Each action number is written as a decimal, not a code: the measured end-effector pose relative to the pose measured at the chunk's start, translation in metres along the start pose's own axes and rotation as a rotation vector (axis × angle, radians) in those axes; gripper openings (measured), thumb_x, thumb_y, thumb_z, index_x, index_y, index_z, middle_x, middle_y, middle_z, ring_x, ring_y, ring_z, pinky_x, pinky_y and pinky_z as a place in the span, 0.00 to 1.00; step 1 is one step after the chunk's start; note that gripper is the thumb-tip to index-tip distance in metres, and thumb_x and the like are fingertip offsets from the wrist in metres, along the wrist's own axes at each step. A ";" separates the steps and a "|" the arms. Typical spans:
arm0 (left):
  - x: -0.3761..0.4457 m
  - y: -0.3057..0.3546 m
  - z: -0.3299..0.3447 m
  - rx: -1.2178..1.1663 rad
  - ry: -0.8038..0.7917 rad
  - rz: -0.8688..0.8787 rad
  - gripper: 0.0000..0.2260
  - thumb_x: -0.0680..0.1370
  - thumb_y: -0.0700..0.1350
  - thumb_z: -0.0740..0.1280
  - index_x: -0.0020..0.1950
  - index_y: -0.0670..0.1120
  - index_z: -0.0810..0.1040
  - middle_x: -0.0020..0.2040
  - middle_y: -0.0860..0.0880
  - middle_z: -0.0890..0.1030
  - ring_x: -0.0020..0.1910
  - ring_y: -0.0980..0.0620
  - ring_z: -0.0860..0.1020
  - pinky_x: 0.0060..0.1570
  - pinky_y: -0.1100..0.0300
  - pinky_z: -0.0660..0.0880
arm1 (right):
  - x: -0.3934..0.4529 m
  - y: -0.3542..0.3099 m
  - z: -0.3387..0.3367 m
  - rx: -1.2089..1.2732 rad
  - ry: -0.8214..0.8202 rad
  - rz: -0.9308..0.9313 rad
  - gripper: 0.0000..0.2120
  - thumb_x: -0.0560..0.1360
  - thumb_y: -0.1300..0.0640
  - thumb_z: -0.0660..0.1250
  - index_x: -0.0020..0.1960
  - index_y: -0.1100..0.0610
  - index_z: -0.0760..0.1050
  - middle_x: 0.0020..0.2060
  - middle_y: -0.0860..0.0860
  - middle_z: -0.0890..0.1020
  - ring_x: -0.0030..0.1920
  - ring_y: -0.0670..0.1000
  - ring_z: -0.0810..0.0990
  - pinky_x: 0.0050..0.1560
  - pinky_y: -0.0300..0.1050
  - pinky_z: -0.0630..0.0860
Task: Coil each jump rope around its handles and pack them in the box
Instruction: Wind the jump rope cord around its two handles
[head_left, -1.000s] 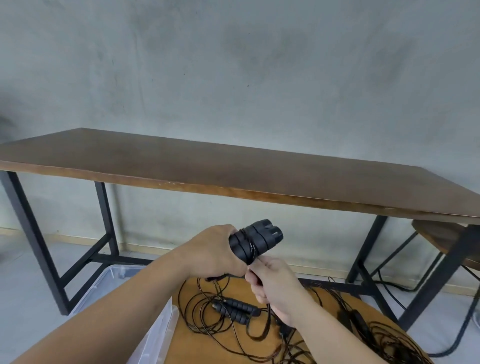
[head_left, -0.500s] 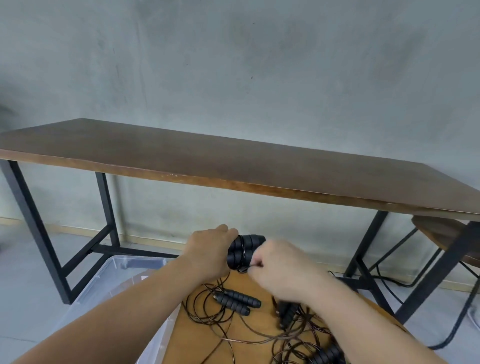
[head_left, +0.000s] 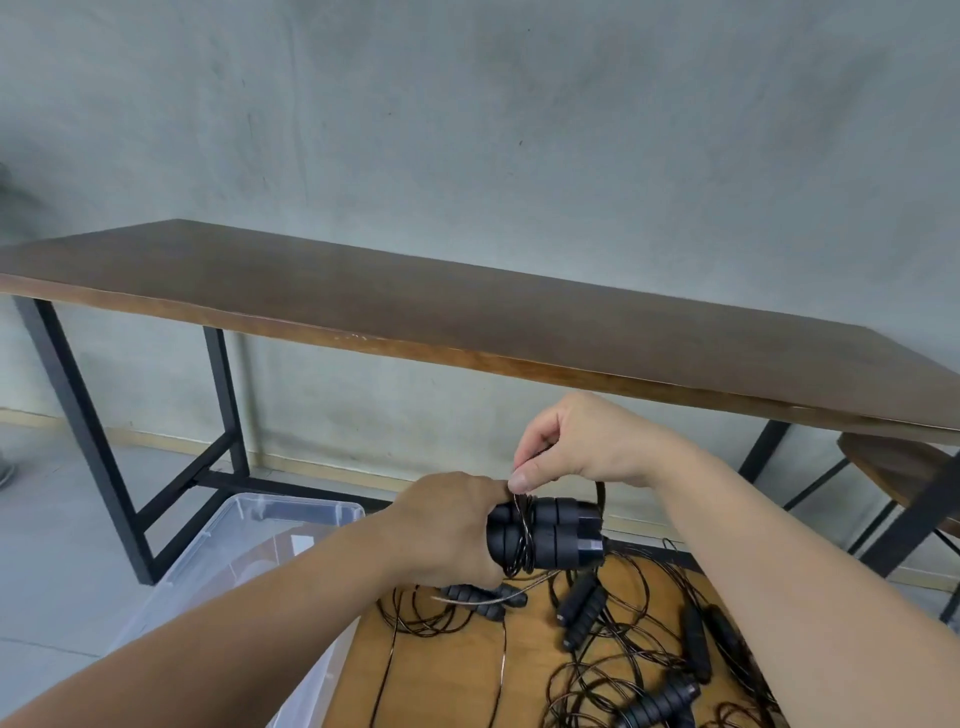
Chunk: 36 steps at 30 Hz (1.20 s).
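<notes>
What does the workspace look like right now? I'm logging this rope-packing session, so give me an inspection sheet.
Surface: round wooden stool top carrying the ropes; long wooden table behind it.
Job's things: handle pair held together, with cord wrapped round it; clear plastic box on the floor to the left.
Clutter: uncoiled ropes tangled on the stool top.
Hands: left hand grips the handle pair; right hand pinches the cord above it.
Cables: a dark cable near the right edge, by a table leg.
Surroundings: grey wall, grey floor, second stool at right.
</notes>
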<state>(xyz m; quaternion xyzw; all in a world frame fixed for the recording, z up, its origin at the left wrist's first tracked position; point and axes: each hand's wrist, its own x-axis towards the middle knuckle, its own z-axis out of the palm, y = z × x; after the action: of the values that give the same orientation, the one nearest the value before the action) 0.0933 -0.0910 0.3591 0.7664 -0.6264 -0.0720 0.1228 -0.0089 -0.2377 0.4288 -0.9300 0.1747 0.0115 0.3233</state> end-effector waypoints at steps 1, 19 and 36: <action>-0.001 0.000 -0.002 -0.049 0.000 0.009 0.17 0.69 0.51 0.72 0.54 0.58 0.70 0.41 0.55 0.76 0.41 0.53 0.75 0.38 0.61 0.71 | 0.000 0.005 0.001 0.096 -0.007 0.016 0.07 0.67 0.50 0.79 0.41 0.52 0.85 0.37 0.45 0.84 0.39 0.43 0.80 0.43 0.40 0.76; -0.005 -0.001 -0.001 -0.532 0.076 -0.006 0.16 0.66 0.43 0.75 0.44 0.58 0.73 0.36 0.56 0.77 0.34 0.61 0.74 0.34 0.69 0.69 | -0.002 0.052 0.050 1.204 -0.017 0.151 0.06 0.70 0.60 0.68 0.43 0.61 0.82 0.37 0.55 0.81 0.37 0.50 0.78 0.39 0.44 0.75; 0.034 -0.011 -0.005 0.196 0.418 -0.282 0.21 0.73 0.47 0.68 0.64 0.50 0.66 0.54 0.52 0.78 0.46 0.50 0.76 0.39 0.59 0.67 | -0.027 0.005 0.092 0.380 0.115 0.272 0.19 0.83 0.51 0.58 0.43 0.63 0.77 0.31 0.51 0.77 0.23 0.45 0.67 0.28 0.41 0.66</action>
<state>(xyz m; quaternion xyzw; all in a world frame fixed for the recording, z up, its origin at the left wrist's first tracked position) 0.1124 -0.1214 0.3624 0.8525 -0.4786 0.1325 0.1634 -0.0274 -0.1770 0.3570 -0.8195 0.3155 -0.0311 0.4775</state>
